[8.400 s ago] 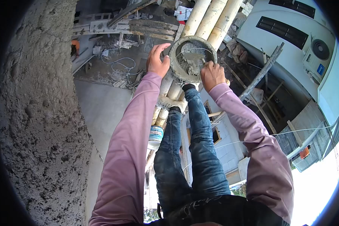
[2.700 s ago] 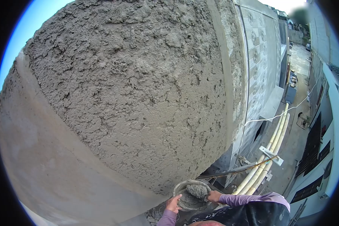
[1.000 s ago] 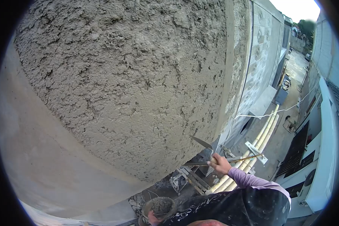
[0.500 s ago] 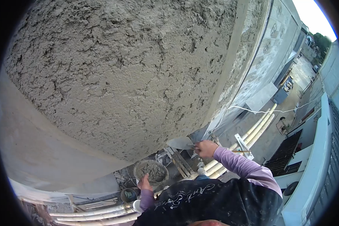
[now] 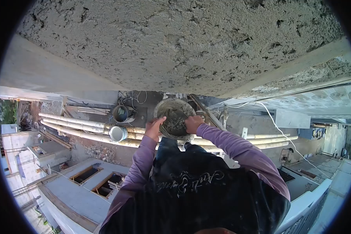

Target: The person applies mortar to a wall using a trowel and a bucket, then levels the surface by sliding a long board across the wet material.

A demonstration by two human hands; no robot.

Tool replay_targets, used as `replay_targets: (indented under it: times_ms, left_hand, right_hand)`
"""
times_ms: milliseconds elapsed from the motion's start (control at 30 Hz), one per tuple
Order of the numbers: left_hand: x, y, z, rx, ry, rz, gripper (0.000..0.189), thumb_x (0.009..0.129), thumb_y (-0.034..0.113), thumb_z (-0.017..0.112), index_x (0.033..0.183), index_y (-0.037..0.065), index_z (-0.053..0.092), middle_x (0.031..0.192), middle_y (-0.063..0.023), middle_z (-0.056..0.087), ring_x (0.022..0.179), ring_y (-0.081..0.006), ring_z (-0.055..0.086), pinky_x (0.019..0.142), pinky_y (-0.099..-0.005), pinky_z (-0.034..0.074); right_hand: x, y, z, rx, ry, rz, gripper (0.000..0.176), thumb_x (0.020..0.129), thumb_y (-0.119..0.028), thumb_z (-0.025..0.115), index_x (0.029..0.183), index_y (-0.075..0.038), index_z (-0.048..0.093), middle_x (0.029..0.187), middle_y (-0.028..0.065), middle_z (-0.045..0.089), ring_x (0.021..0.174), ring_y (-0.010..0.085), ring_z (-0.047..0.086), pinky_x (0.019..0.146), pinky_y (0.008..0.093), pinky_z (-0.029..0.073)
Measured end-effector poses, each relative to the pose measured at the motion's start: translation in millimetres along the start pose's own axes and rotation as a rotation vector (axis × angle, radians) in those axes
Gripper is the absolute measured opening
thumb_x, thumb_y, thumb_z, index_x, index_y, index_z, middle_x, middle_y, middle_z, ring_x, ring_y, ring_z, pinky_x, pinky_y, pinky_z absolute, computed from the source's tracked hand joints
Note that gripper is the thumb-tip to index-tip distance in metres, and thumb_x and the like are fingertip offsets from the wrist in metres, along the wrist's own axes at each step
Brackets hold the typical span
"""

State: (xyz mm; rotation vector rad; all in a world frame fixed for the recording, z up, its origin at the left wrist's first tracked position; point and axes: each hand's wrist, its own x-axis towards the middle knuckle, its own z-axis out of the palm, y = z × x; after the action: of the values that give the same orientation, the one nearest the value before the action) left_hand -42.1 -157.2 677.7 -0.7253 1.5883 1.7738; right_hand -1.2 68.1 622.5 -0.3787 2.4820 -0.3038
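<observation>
Left grip [image 5: 154, 129] and right grip [image 5: 194, 124] flank the mortar bucket [image 5: 162, 107].

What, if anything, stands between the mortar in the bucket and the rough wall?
Nothing visible: the bucket is open above the mortar; left hand and right hand sit at its sides, off the rough wall.

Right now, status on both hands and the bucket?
Left hand at bucket rim. Right hand opposite, hold unclear. Mortar inside. No obstruction visible.
</observation>
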Motion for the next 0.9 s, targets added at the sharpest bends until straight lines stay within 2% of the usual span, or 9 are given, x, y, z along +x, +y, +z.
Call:
replay_targets:
  times_ms: [67,167,267,333,433,567,633,733,900]
  left_hand:
    - [16,-19,1,-0.015,-0.055,-0.062,0.033,0.081,0.023,0.077,0.105,0.004,0.064,0.095,-0.0036,0.06,0.083,-0.019,0.067,0.06,-0.0339,0.056]
    - [7,-28,15,-0.048,-0.073,-0.073,0.038,0.081,0.023,0.077,0.109,0.003,0.062,0.099,-0.0054,0.062,0.089,-0.0181,0.066,0.066,-0.0348,0.055]
    - [20,-61,14,0.004,0.038,-0.018,0.044,0.08,0.023,0.079,0.113,0.002,0.06,0.102,-0.006,0.063,0.092,-0.0171,0.064,0.077,-0.0358,0.05]
    - [18,-62,21,-0.014,0.162,0.057,0.048,0.079,0.024,0.08,0.113,0.0,0.057,0.102,-0.007,0.061,0.094,-0.016,0.06,0.081,-0.0363,0.048]
    - [32,-61,5,0.081,0.058,0.074,0.055,0.078,0.024,0.081,0.114,-0.003,0.049,0.103,-0.0088,0.058,0.096,-0.0154,0.057,0.081,-0.0355,0.048]
    - [4,-62,10,0.253,0.271,0.269,0.052,0.08,0.022,0.081,0.109,-0.004,0.046,0.106,-0.0103,0.053,0.096,-0.0158,0.054,0.085,-0.0339,0.046]
    - [5,-80,2,0.253,0.21,0.309,0.05,0.08,0.022,0.08,0.108,-0.005,0.048,0.108,-0.0107,0.05,0.098,-0.0166,0.052,0.086,-0.0324,0.045]
    - [-15,-85,14,0.389,0.225,0.428,0.04,0.08,0.023,0.079,0.1,-0.002,0.055,0.106,-0.0118,0.05,0.101,-0.0197,0.048,0.087,-0.0328,0.043]
    - [-52,-103,41,0.473,0.325,0.457,0.024,0.077,0.026,0.076,0.081,0.003,0.069,0.103,-0.0161,0.047,0.102,-0.0274,0.04,0.089,-0.0367,0.039]
  right_hand:
    - [-31,-1,-20,-0.015,-0.105,-0.034,0.03,0.075,-0.024,0.065,0.096,-0.004,0.072,0.096,0.0199,0.07,0.088,0.0368,0.071,0.08,0.0454,0.057]
    - [-62,23,-17,0.087,0.171,-0.003,0.027,0.075,-0.023,0.064,0.093,-0.004,0.072,0.095,0.0211,0.07,0.087,0.0375,0.07,0.08,0.0464,0.056]
    - [-34,55,-3,0.082,0.092,0.227,0.029,0.075,-0.022,0.063,0.096,-0.003,0.072,0.099,0.0225,0.069,0.088,0.0384,0.07,0.081,0.0471,0.056]
    - [-13,44,31,0.079,0.103,0.137,0.026,0.077,-0.02,0.061,0.092,-0.001,0.071,0.089,0.024,0.068,0.082,0.0408,0.069,0.076,0.0489,0.056]
    - [-16,-3,27,0.081,0.074,-0.035,0.026,0.078,-0.022,0.062,0.092,-0.001,0.07,0.089,0.0224,0.068,0.079,0.041,0.068,0.075,0.0485,0.056]
    - [-40,30,1,0.112,0.138,-0.118,0.029,0.081,-0.023,0.061,0.1,-0.002,0.068,0.095,0.0205,0.068,0.083,0.0371,0.068,0.077,0.0468,0.056]
    - [-32,61,-7,0.055,0.13,0.014,0.029,0.083,-0.024,0.059,0.1,-0.002,0.069,0.096,0.021,0.068,0.084,0.0373,0.068,0.078,0.0468,0.056]
    - [-1,78,3,-0.037,-0.091,0.041,0.033,0.082,-0.027,0.059,0.102,-0.003,0.069,0.095,0.0236,0.068,0.09,0.0393,0.068,0.084,0.0469,0.055]
    - [-1,51,37,0.135,-0.17,-0.193,0.035,0.083,-0.028,0.059,0.103,-0.001,0.068,0.1,0.024,0.068,0.096,0.0411,0.066,0.087,0.0486,0.053]
